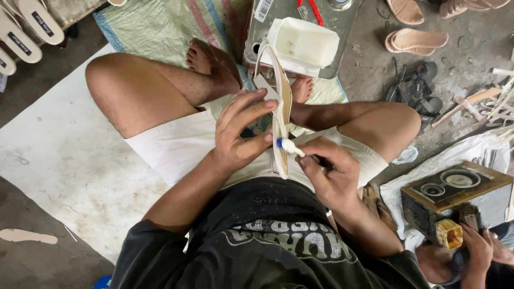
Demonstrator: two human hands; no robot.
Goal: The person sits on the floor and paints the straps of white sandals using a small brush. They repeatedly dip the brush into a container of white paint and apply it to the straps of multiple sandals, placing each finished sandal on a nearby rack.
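We judged the thin sandal sole [282,115] light and bendy, best pinched edgewise as our left hand [241,131] fingers did, while our right hand [329,171] fingers pinched a small brush [290,146].

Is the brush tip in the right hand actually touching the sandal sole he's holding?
Touching. The head view shows the brush in the right hand with its white tip pressed against the edge of the sandal sole, no gap visible.

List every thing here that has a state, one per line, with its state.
Left hand: fingers gripping the sandal, holding it on edge.
Right hand: fingers pinching the brush.
Sandal: held up over the lap, strap loop at the far end.
Brush: tip against the sandal's edge.
White tub: open, on the metal tray.
Pink sandals: lying on the floor.
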